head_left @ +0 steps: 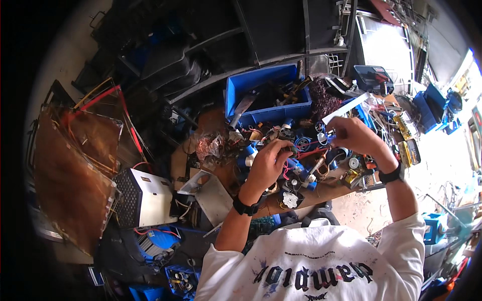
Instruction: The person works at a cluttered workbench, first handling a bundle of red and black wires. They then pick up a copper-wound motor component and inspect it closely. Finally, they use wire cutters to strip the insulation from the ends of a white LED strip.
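My left hand [270, 163] is over the cluttered bench, thumb and index finger closed around a small dark piece [288, 150] at the end of some red wire. My right hand [354, 135] pinches a small blue part [331, 136] a little higher to the right. A red wire [314, 149] runs between the two hands. Below them lie blue cylindrical parts [301, 170], pink wires, a white round fitting [290, 199] and a brass-coloured rod [317, 165]. Just right of them sits a white knob [353, 163].
A blue crate [268, 113] with tools stands behind the pile. Left are a perforated metal case [145, 198], a bent plate [211, 203] and brown panels [70, 180]. A blue toolbox [427, 108] and yellow bit sets [406, 150] lie right. Black frames [211, 40] line the back.
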The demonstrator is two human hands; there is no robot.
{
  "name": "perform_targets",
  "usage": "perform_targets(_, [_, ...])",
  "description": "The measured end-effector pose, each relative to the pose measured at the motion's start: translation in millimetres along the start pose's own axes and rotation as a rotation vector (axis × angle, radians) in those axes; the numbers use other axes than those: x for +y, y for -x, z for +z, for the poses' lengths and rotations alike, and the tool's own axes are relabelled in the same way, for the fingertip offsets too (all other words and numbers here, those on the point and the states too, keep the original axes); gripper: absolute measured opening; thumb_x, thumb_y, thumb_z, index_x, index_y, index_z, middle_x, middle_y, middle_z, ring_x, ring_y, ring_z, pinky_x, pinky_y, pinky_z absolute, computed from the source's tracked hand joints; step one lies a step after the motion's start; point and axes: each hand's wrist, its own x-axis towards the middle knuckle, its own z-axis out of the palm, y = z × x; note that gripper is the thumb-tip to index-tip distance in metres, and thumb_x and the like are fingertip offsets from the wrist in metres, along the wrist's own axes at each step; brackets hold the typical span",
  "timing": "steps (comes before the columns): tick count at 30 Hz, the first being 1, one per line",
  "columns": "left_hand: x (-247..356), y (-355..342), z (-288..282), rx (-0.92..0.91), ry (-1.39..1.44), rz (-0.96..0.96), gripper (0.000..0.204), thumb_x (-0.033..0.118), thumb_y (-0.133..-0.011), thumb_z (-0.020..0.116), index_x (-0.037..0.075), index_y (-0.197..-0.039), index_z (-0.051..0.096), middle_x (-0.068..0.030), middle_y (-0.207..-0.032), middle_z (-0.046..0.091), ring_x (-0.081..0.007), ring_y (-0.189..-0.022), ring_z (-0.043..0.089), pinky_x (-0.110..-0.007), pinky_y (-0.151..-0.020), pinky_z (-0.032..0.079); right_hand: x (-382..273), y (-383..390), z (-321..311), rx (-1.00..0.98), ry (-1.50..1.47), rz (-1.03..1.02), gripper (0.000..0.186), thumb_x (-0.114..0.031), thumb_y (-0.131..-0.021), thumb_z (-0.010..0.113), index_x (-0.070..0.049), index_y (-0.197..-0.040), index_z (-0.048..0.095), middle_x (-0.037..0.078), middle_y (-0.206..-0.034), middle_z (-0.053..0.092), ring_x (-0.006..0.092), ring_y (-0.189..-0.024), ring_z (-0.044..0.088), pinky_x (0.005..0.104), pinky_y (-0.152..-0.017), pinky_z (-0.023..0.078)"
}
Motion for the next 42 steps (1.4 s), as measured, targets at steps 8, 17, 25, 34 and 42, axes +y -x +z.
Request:
perform_targets(8, [1.1,1.2,-1.8,-0.052,0.379,-0.199,0.019,0.007,-0.092,0.062,0.001,-0.110,0.062,-0.0055,-0.093,0.067,-0.0063,-0.070,0.058,-0.022,-0.060,0.048,14.0,9.7,-7.8,-0.086,-0.910,0.258,0.030,-0.006,-0.084,0.070,0.001,-0.110,0.057,-0.001,-0.077,0.058,0.0081,-0.070,0.060,0.0237,-0.067,0.053])
perform_targets(17, [-4.9,4.1,0.9,-0.058,0.307,-0.223,0.018,0.007,-0.094,0.060,0.002,-0.111,0.061,-0.0009,-0.083,0.062,-0.0041,-0.066,0.056,-0.020,-0.062,0.049,11.4,23.0,-16.9,-0.192,-1.133,-0.115,0.037,-0.006,-0.078,0.077,-0.002,-0.109,0.059,-0.003,-0.073,0.058,0.0074,-0.067,0.056,0.0244,-0.063,0.047])
perform_targets(25, [7.9,-2.6,1.1,-0.020,0.089,-0.088,0.017,0.007,-0.090,0.063,0.002,-0.106,0.063,-0.0112,-0.092,0.065,-0.0191,-0.073,0.064,-0.028,-0.064,0.050,6.2,22.3,-32.9,-0.065,-0.048,-0.004,0.037,-0.008,-0.077,0.074,-0.007,-0.112,0.061,0.003,-0.066,0.056,0.0136,-0.060,0.053,0.0300,-0.057,0.043])
perform_targets(34, [18.1,-7.2,4.5,-0.005,0.093,-0.049,0.017,0.002,-0.088,0.064,0.001,-0.105,0.062,-0.0124,-0.094,0.066,-0.0232,-0.076,0.065,-0.030,-0.065,0.050,28.0,13.1,3.0,0.401,-1.293,0.208,0.012,-0.008,-0.092,0.061,-0.004,-0.102,0.057,0.001,-0.080,0.059,0.0127,-0.066,0.057,0.0252,-0.059,0.048])
perform_targets(42, [11.4,2.6,-9.6,0.027,0.070,-0.096,0.019,0.002,-0.087,0.064,0.001,-0.106,0.063,-0.0124,-0.096,0.066,-0.0225,-0.072,0.064,-0.029,-0.063,0.050,22.0,29.0,-18.8,0.275,0.021,0.091,0.012,-0.014,-0.085,0.070,-0.005,-0.090,0.063,-0.002,-0.066,0.051,0.0076,-0.055,0.045,0.0273,-0.052,0.039])
